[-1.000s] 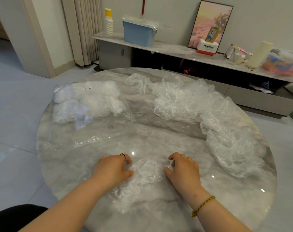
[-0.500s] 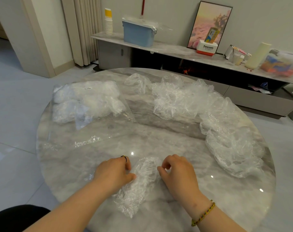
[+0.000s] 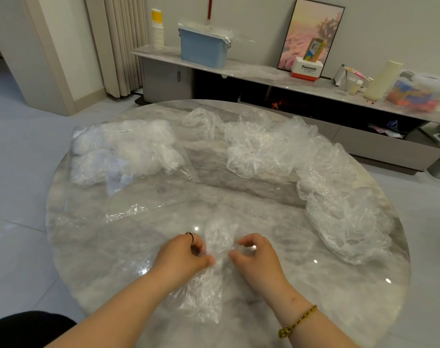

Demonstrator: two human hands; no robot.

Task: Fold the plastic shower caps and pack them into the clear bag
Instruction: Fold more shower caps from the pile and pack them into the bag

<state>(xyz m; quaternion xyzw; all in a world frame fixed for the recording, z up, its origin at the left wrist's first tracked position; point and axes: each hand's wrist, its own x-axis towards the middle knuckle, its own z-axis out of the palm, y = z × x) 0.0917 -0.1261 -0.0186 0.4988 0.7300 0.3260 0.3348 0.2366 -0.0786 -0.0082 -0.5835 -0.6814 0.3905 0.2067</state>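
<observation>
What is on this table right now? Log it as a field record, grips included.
surface: round marble table
in work: shower cap, bunched narrow, lying between both hands
left grip: pinches the cap's left edge
right grip: pinches its right edge
clear bag: far left, holds folded caps
loose caps: heaped along the far and right sides

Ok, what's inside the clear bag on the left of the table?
The clear bag holds folded shower caps bunched at its far end; its near part looks empty. They overlap, so how many cannot be told.
</observation>
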